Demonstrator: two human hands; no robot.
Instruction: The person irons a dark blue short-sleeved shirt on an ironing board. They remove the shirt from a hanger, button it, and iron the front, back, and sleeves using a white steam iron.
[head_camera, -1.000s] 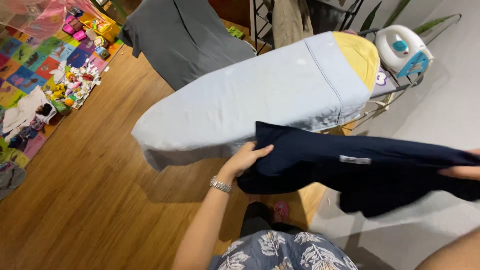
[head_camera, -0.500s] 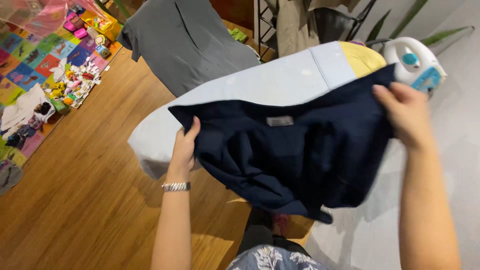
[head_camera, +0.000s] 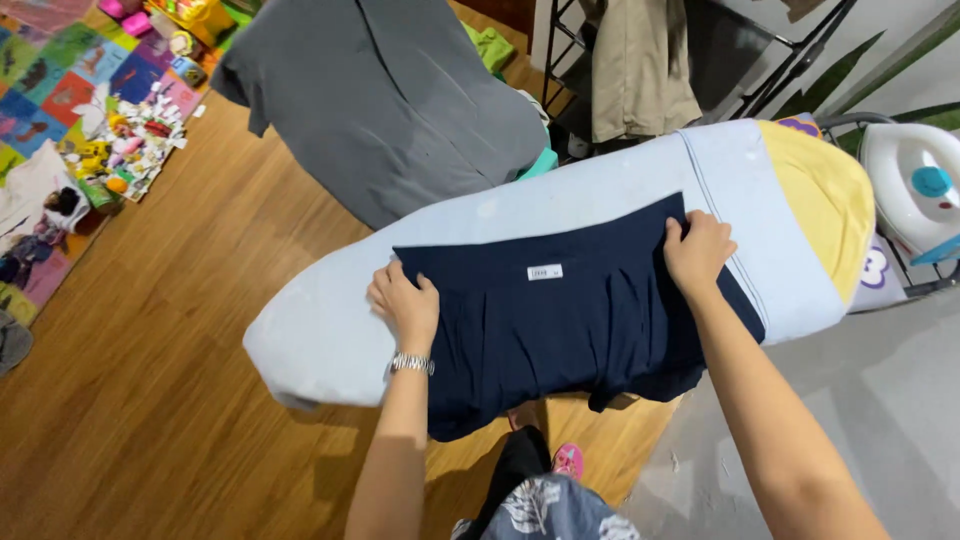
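Far left: colourful play mat (head_camera: 45, 75) strewn with small toys (head_camera: 125, 145), lying on the wooden floor (head_camera: 170, 380). Further right, a grey garment (head_camera: 385, 95) draped over something, just behind the ironing board. Ironing board (head_camera: 330, 330) with pale blue cover, running from lower left to upper right, yellow patch (head_camera: 825, 205) at its right end.

On the board: dark navy garment (head_camera: 560, 320), spread flat across the middle, small white label (head_camera: 545, 272) near its upper edge, lower part hanging over the near edge of the board. Left hand (head_camera: 405, 300), wristwatch (head_camera: 411, 364) on the wrist, pressed on the garment's upper left corner, fingers curled over the cloth edge. Right hand (head_camera: 697, 252) pressed on the upper right corner, fingers bunched on the cloth. Both hands well apart, 1 at each top corner; cannot tell whether pinching or only pressing flat.

Behind the board, a beige garment (head_camera: 640, 65) hanging on a dark metal rack (head_camera: 790, 65). Far right: white iron (head_camera: 915, 185) with a blue dial, resting on the stand at the board's end. Below: pink footwear (head_camera: 568, 461) on the floor, patterned leaf-print clothing (head_camera: 550, 510) at the bottom edge.
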